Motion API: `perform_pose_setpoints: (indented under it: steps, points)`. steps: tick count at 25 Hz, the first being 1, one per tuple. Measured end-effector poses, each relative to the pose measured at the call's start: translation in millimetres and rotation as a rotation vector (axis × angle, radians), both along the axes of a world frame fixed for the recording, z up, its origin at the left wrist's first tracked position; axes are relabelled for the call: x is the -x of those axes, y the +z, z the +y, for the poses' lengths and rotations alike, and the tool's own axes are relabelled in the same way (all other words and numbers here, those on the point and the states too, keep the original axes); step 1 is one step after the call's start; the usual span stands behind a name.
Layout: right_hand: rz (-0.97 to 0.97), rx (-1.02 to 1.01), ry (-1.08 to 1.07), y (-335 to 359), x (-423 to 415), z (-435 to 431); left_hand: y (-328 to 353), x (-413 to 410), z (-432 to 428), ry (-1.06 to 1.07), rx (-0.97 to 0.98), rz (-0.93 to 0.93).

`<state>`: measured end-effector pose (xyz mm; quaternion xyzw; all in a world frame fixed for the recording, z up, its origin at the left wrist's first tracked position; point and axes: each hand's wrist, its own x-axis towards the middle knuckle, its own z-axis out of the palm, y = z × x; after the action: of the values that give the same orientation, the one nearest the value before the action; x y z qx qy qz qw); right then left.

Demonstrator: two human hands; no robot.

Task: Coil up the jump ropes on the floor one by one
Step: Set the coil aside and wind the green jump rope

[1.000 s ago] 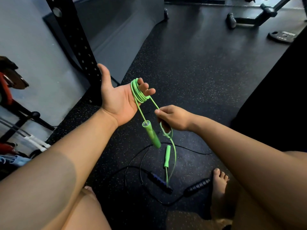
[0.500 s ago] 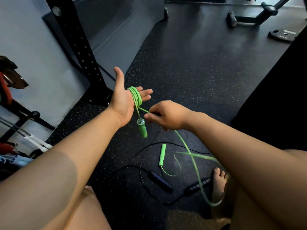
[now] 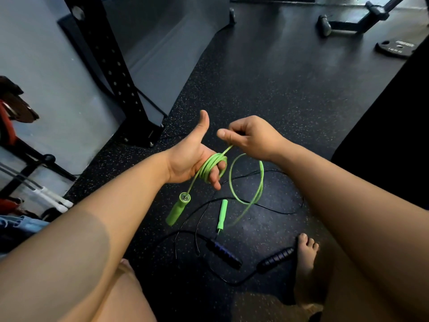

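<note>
As I count two ropes, left hand (image 3: pixel 189 156) carries green rope (image 3: pixel 210 167) coiled round loose fingers; right hand (image 3: pixel 254 137) pinches it; black rope (image 3: pixel 224 252) lies lower centre.

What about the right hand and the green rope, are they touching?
Touching. The head view shows the right hand pinching the green rope, whose cord runs up between its curled fingers.
</note>
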<state>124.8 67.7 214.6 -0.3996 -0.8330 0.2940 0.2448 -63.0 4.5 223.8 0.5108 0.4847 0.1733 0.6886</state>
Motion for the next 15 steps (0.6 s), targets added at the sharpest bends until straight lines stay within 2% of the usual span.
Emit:
perform_pose_setpoints:
  steps: [5, 9, 15]
  points:
    - [0.033, 0.242, -0.129, -14, 1, -2, 15, 9, -2, 0.150, 0.035, -0.337]
    - [0.059, 0.432, -0.064, -28, 11, -11, 15, 20, 1, 0.396, 0.049, -0.703]
    - [-0.143, 0.448, 0.114, -43, 24, -24, 8, 21, 6, 0.548, -0.061, -0.828]
